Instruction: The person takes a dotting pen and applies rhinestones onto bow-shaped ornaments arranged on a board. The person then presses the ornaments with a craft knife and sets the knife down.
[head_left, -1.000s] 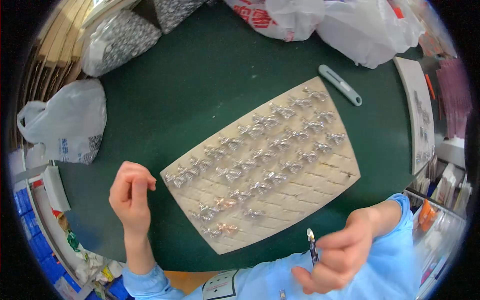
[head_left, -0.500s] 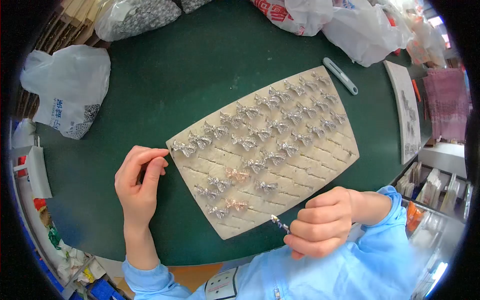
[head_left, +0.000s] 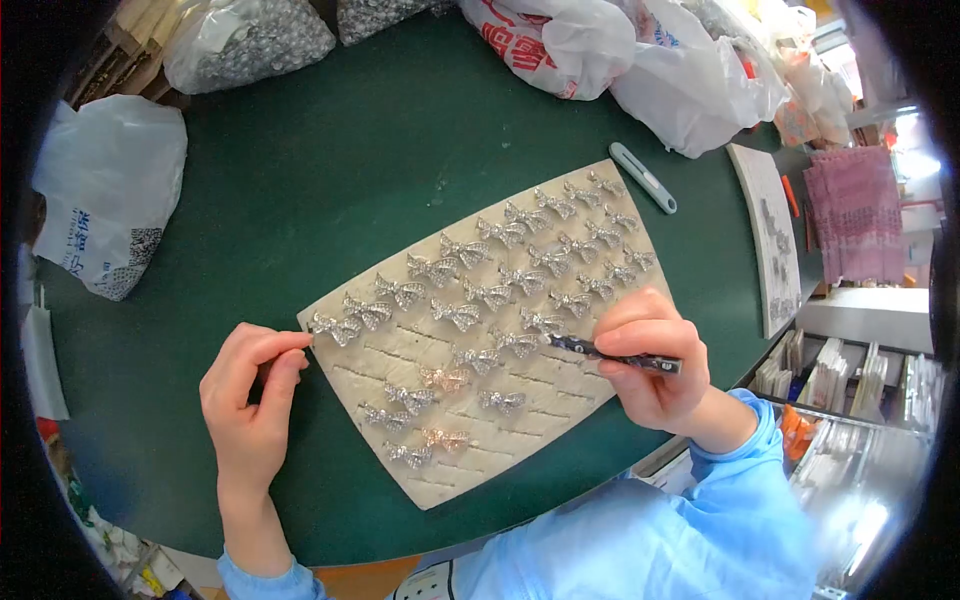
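Note:
Rows of silver bow-shaped jewellery pieces (head_left: 485, 292) with sparkling stones stand in slits of a pale slotted board (head_left: 560, 400). Two bows are rose-gold, one being the lower rose-gold bow (head_left: 445, 440). My right hand (head_left: 655, 365) is closed around a black pen-shaped tool (head_left: 640, 360) with pale marks. Its tip points left, close to a silver bow (head_left: 543, 322) right of the board's middle. My left hand (head_left: 250, 390) has its thumb and index finger drawn together at the board's left corner, the index fingertip touching the edge. Its other fingers are curled.
A grey utility knife (head_left: 643, 178) lies beyond the board's far right corner on the green table (head_left: 300, 200). Plastic bags (head_left: 550, 45) line the back, and a white bag (head_left: 110, 190) sits left. Another board (head_left: 765, 240) lies at right, near trays of cards (head_left: 825, 370).
My right hand has moved up from the front edge to over the board, bringing the tool to a bow. My left hand stays at the corner. The whole view has shifted.

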